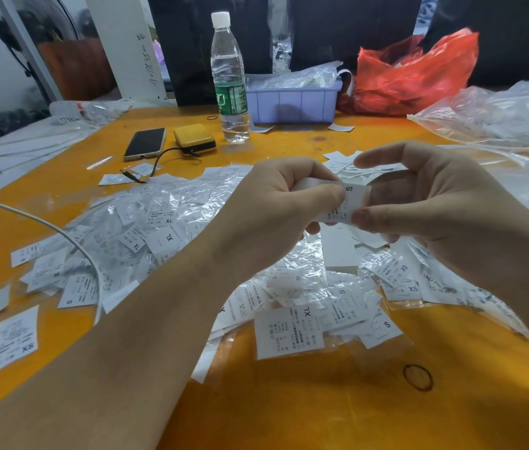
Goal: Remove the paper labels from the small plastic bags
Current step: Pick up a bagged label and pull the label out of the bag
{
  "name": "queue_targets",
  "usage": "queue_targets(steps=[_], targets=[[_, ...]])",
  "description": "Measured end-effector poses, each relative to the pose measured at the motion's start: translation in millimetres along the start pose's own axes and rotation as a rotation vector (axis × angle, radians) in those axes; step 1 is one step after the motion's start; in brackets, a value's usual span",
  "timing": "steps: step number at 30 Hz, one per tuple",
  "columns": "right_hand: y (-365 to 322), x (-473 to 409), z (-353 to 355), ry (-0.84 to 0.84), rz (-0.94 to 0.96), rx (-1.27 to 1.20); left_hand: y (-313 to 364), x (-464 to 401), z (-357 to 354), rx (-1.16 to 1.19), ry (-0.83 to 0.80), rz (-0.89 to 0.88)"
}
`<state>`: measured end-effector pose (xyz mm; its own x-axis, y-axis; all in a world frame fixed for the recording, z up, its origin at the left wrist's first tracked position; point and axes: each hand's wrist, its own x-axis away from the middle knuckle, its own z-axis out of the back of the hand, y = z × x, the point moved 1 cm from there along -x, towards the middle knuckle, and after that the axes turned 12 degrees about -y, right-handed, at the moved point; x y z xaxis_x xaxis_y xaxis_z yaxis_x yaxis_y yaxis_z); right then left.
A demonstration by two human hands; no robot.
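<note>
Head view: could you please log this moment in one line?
left hand: pinches S label | right hand: pinches same label | pile of bagged labels: on table

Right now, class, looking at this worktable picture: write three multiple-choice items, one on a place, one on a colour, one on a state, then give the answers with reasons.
1. Where does the water bottle stand?
A. left of the lilac bin
B. inside it
C. on the phone

2. What colour is the crumpled bag behind the bin?
A. green
B. red
C. black

3. What are the hands doing?
A. resting flat
B. both pinching one label
C. holding the bottle

Answers: A, the bottle stands beside the bin's left end; B, the bag is red; B, left hand and right hand pinch the S label.
</note>
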<state>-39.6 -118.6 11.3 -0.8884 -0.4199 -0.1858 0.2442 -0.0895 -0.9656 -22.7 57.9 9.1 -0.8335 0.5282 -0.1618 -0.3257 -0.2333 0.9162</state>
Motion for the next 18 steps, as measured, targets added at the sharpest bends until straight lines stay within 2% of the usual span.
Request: queue_targets(steps=[11, 18], targets=[[-0.8, -0.1, 3.1, 0.016, 0.011, -0.032, -0.2, -1.0, -1.2, 0.193, -0.002, 0.020], [-5.6, 1.2, 3.2, 0.047, 0.069, 0.077, -1.7, -1.9, -0.5, 0.235, 0.002, 0.030]])
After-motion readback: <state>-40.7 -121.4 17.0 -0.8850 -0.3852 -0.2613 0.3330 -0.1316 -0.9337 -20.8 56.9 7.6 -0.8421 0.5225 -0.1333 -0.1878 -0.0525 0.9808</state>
